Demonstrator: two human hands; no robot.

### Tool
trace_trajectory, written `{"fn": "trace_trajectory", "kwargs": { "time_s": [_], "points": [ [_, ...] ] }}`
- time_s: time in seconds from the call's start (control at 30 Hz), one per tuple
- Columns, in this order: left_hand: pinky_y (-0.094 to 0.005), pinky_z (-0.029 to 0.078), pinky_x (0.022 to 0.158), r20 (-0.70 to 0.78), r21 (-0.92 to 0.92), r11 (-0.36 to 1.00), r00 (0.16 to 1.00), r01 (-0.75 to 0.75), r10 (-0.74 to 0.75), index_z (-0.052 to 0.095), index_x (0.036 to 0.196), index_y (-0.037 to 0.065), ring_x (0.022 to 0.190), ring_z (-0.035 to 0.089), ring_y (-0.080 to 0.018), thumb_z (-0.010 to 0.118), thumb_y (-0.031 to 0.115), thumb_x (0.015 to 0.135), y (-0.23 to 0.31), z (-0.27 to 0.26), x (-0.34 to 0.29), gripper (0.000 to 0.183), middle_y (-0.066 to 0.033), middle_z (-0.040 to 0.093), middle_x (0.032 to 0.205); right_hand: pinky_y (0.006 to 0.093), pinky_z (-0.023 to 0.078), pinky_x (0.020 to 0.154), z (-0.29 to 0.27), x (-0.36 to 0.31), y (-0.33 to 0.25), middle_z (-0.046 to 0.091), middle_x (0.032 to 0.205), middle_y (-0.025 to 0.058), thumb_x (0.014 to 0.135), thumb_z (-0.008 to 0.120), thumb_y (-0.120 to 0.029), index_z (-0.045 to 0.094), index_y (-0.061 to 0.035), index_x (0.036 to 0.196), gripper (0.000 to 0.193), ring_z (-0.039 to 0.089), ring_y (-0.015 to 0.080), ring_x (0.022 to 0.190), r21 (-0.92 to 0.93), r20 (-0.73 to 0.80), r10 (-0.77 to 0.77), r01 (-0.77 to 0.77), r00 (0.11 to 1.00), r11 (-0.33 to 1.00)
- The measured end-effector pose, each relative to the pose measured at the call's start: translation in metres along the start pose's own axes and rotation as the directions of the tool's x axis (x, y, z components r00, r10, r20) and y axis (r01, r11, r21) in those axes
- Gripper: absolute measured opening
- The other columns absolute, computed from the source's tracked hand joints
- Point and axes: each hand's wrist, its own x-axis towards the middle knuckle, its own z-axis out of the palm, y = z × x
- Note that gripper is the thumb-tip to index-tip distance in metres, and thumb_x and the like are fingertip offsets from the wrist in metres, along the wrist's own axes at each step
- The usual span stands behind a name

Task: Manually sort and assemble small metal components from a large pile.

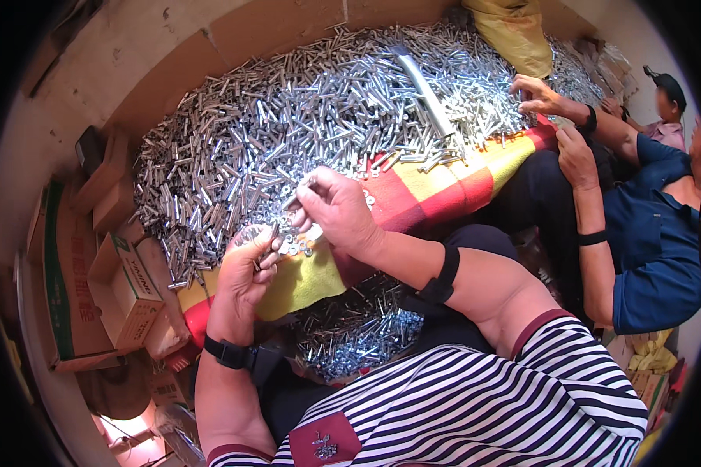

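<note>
My left hand (249,263) is closed, fingers curled round a slim bolt-like metal piece (273,230) that pokes out above them. To its right and a little higher, my right hand (336,208) pinches a small silver metal piece (291,204) between thumb and fingertips; its exact kind is hard to make out. Between and below the hands, loose washers and nuts (294,247) lie on a red and yellow checked cloth (308,282). Right behind both hands rises a wide heap of silver bolt-like metal pieces (288,117).
Open cardboard boxes (125,292) stand at the left. A pale strip (428,93) lies across the heap, with a yellow sack (514,35) behind. More metal pieces (358,335) sit below the cloth. A co-worker in a blue shirt (650,233) reaches in at right; another person (666,117) sits beyond.
</note>
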Motion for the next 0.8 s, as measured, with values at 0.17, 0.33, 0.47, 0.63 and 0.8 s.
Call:
{"fn": "trace_trajectory", "kwargs": {
  "time_s": [0.17,0.33,0.47,0.63,0.8],
  "points": [
    [-0.0146,0.025,0.034,0.000,0.001,1.000,1.000,0.031,-0.031,0.055,0.090,0.005,0.048,0.043,-0.0053,0.061,0.004,0.084,0.000,0.001,-0.001,0.008,-0.0062,0.057,0.074,0.0214,0.052,0.052,0.002,-0.001,0.007,0.062,0.073,0.0063,0.093,0.052,-0.009,0.054,0.0002,0.083,0.014,0.061,0.0080,0.059,-0.065,0.244,0.184,-0.173,0.952,0.983],
    [-0.0155,0.025,0.032,-0.042,-0.179,0.983,0.998,0.036,-0.044,0.056,0.089,0.008,0.048,0.043,-0.0050,0.061,0.011,0.088,-0.002,-0.013,0.003,0.006,-0.0025,0.057,0.074,0.0398,0.048,0.058,0.010,-0.003,0.015,0.059,0.069,0.0154,0.094,0.048,-0.021,0.055,-0.0023,0.085,0.022,0.060,0.0312,0.063,-0.661,0.299,-0.127,0.302,0.946,0.687],
    [-0.0161,0.027,0.031,-0.121,-0.214,0.976,0.991,0.037,-0.064,0.057,0.087,0.010,0.045,0.044,-0.0059,0.062,0.018,0.088,-0.003,-0.007,-0.002,0.009,-0.0004,0.056,0.068,0.0494,0.044,0.065,0.023,-0.012,0.016,0.058,0.073,0.0199,0.095,0.041,-0.033,0.056,-0.0045,0.086,0.034,0.058,0.0407,0.072,-0.571,0.523,0.025,0.329,0.852,0.752],
    [-0.0162,0.033,0.030,0.151,-0.457,0.885,0.988,0.088,-0.020,0.053,0.082,0.008,0.054,0.051,-0.0109,0.052,0.016,0.090,-0.004,-0.020,-0.001,0.011,-0.0077,0.057,0.080,0.0464,0.048,0.063,0.000,0.014,-0.024,0.061,0.072,0.0183,0.092,0.046,-0.027,0.054,-0.0040,0.091,0.024,0.063,0.0358,0.074,-0.923,0.324,0.050,0.304,0.945,0.234],
    [-0.0169,0.026,0.030,0.113,-0.368,0.929,0.990,-0.040,0.087,0.050,0.086,0.009,0.048,0.041,-0.0082,0.050,0.009,0.091,0.016,-0.038,-0.019,0.004,-0.0001,0.043,0.066,0.0418,0.051,0.059,-0.075,0.042,-0.010,0.063,0.070,0.0153,0.081,0.051,-0.008,0.053,0.0001,0.092,0.014,0.065,0.0309,0.068,-0.959,0.276,-0.203,0.283,0.939,0.006]
  ]
}}
